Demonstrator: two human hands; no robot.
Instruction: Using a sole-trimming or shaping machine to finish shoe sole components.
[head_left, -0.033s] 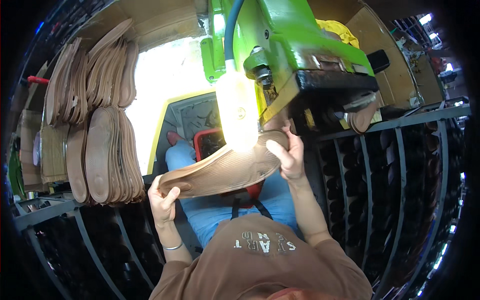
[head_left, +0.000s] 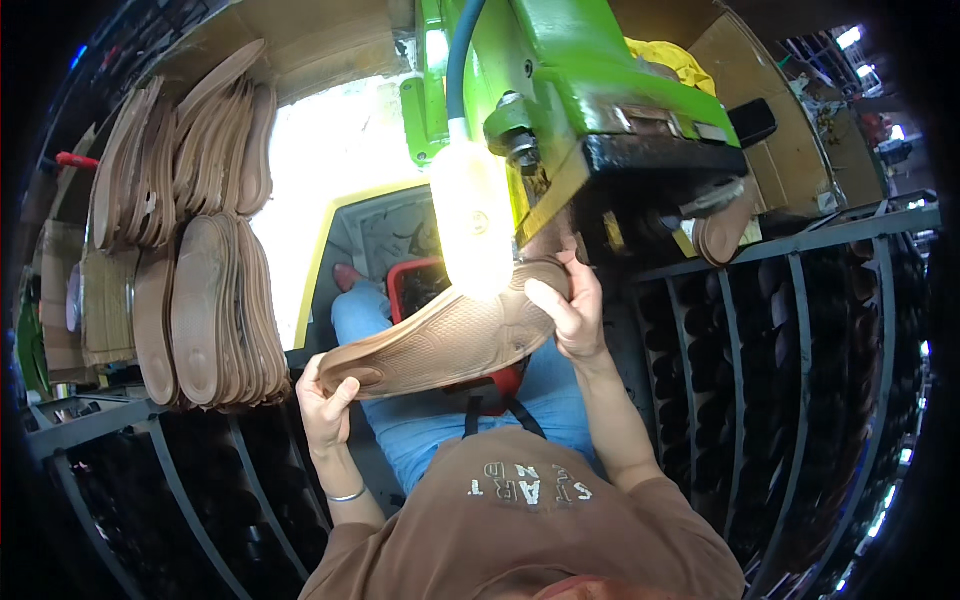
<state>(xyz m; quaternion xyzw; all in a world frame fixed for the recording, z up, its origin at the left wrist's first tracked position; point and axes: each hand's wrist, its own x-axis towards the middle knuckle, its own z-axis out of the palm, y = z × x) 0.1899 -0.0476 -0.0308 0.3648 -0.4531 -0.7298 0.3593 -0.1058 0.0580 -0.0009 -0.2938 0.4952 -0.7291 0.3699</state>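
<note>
A brown shoe sole (head_left: 440, 350), long and curved with a textured face, is stretched between my two hands below the machine head. My left hand (head_left: 328, 408) grips its near left end, with the thumb on the face and the fingers behind. At the far right end my right hand (head_left: 577, 312) is closed round the edge, thumb pressed on top. A glowing lamp (head_left: 473, 220) hangs over the sole and covers part of its upper edge. Just above my right hand is the green machine (head_left: 590, 90), its dark working parts close to the fingertips.
Stacked brown soles (head_left: 225, 310) stand on the left, with more soles (head_left: 135, 165) behind them. A loose sole (head_left: 720, 238) lies right of the machine. Metal racks (head_left: 800, 330) flank both sides. A red-rimmed container (head_left: 402, 285) sits below, by my legs.
The machine's head, my right hand and the sole's right end sit very slightly farther left. Both hands keep their hold on the sole.
</note>
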